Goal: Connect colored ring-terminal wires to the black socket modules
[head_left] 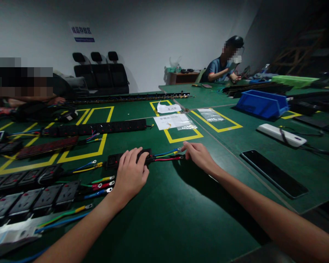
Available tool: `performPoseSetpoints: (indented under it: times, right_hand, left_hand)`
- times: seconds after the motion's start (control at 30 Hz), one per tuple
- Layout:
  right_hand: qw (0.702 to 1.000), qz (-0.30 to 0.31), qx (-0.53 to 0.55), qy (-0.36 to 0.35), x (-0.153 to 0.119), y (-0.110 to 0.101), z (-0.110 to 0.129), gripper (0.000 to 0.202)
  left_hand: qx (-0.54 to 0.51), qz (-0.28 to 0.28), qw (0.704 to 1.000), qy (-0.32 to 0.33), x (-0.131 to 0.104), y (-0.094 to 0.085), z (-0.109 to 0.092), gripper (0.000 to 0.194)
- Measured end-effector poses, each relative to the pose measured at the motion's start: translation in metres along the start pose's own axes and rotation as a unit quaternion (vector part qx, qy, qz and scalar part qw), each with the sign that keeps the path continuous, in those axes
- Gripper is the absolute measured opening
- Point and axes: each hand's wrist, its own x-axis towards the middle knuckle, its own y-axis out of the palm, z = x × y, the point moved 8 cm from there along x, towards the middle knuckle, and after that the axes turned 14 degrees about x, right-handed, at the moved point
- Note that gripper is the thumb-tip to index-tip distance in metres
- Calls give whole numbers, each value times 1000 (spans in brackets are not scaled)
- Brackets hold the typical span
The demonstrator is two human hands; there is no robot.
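My left hand is closed over a black socket strip lying on the green table, its fingers across the top. Blue, green-yellow and red wires come out of the strip's right end, tipped with metal ring terminals. At those tips is my right hand, its fingers curled together against a ring terminal; the exact grip is partly hidden. Left of my left hand lie more black socket strips, with loose coloured wires ending in ring terminals.
A dark phone and a white power strip lie at the right, before a blue bin. Paper sheets and a clear bag lie ahead. One person sits far right; another is at the left.
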Motion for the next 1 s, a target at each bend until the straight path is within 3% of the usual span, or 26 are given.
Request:
performPoseSetpoints:
  times: [0.33,0.6,0.87,1.0]
  right_hand:
    - [1000,-10,-22,-17,-4,-2,9,60]
    - [989,-41,-131,-45,-12,-8,19,63]
    - [988,-49,-88,-114,-16,-8,29,59]
    - [988,-69,-79,-110,-16,-11,29,59]
  left_hand:
    - [0,2,1000,0,-1,-1,0,40]
    - [-8,4,1000,-6,0,0,1,40]
    - [-7,10,1000,-7,0,-1,1,40]
    - [-11,5,1000,-7,0,-1,1,40]
